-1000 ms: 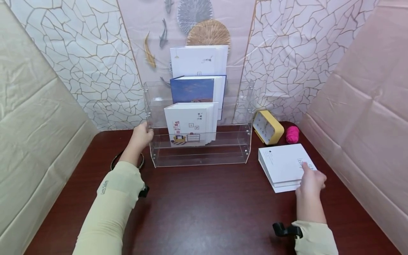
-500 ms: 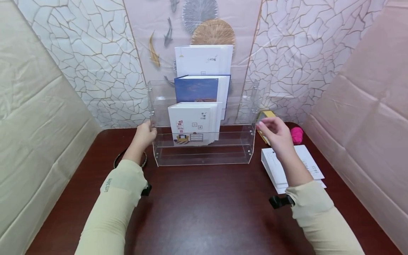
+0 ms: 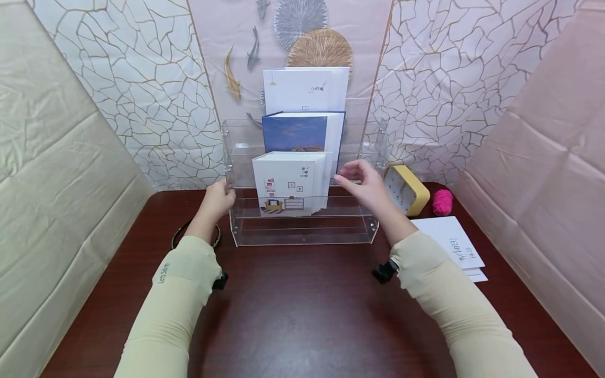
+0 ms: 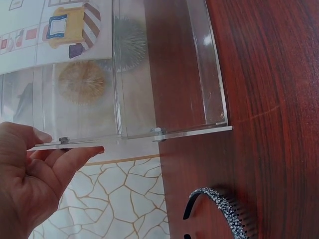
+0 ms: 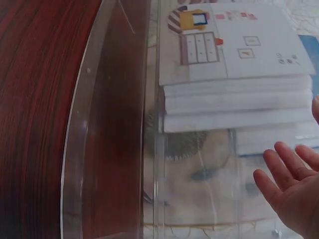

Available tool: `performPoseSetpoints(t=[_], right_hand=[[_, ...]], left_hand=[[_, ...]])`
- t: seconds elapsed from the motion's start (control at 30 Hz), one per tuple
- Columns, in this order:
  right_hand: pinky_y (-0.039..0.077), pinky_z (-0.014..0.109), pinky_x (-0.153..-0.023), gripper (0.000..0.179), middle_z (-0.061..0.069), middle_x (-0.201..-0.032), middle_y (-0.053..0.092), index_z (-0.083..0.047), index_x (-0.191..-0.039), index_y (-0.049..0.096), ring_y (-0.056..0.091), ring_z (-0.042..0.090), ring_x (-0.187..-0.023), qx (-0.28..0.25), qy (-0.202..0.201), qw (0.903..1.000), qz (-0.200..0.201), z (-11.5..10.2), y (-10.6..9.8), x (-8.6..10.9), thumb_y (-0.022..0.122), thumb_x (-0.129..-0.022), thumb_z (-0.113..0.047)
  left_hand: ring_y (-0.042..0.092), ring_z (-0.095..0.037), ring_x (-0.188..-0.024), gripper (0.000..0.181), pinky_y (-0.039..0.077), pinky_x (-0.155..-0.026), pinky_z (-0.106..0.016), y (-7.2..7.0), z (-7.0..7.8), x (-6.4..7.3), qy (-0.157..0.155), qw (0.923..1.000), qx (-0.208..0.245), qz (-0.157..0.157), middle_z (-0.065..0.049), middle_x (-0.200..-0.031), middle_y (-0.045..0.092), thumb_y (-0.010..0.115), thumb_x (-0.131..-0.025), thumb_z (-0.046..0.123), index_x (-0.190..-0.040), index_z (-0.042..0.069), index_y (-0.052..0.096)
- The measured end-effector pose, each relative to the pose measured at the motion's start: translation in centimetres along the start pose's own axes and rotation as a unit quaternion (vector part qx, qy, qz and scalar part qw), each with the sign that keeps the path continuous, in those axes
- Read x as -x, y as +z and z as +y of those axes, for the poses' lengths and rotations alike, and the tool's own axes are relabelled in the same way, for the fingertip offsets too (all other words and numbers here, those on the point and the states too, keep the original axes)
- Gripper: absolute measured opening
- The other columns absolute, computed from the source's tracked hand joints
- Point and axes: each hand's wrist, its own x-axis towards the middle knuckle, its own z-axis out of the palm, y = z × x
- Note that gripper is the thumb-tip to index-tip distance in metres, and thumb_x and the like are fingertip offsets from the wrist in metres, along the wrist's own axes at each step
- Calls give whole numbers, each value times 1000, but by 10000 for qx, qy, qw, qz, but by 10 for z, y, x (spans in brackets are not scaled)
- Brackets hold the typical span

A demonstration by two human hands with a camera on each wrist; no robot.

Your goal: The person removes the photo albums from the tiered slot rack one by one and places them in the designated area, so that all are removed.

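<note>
Steadying hand: the left hand (image 3: 217, 199) pinches the clear rack (image 3: 300, 243) by its side panel, thumb inside and fingers outside, probably to keep so light a frame from shifting.
Reaching hand: the right hand (image 3: 364, 184) has thumb and fingers spread, pinching nothing, just beside the right edges of the books; whether a fingertip touches them I cannot tell.
Tiered books: the front white book (image 3: 283, 178), blue book (image 3: 295, 131) and rear white book (image 3: 302, 84) lean back in the rack, each higher than the one before, likely so every cover shows.
Front lip: a low clear strip crosses the front book's lower part, presumably to stop it sliding out.
Table at right: another white book (image 3: 437, 233) lies flat near the yellow clock (image 3: 408, 191) and pink yarn (image 3: 442, 202), perhaps within easy reach.
</note>
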Motion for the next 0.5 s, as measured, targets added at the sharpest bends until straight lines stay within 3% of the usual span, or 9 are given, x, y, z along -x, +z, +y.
performPoseSetpoints(t=[0.27,0.5], right_hand=[[49,34,-82,55,19,-107,63,5,-119,43,59,28,-97,-422,10,9982,415,1,28,-7,75,-80,-19],[50,35,-78,52,12,-102,58,-2,-112,51,59,25,-92,84,-59,9989,468,4,43,-7,79,-76,-26]], left_hand=[[55,-31,-79,35,46,-68,-41,0,0,0,-82,9999,95,-35,-25,-96,60,41,-95,6,-126,-8,49],[54,-29,-76,35,46,-66,-38,1,0,1,-139,9999,83,-40,-22,-91,60,42,-96,7,-127,-7,49]])
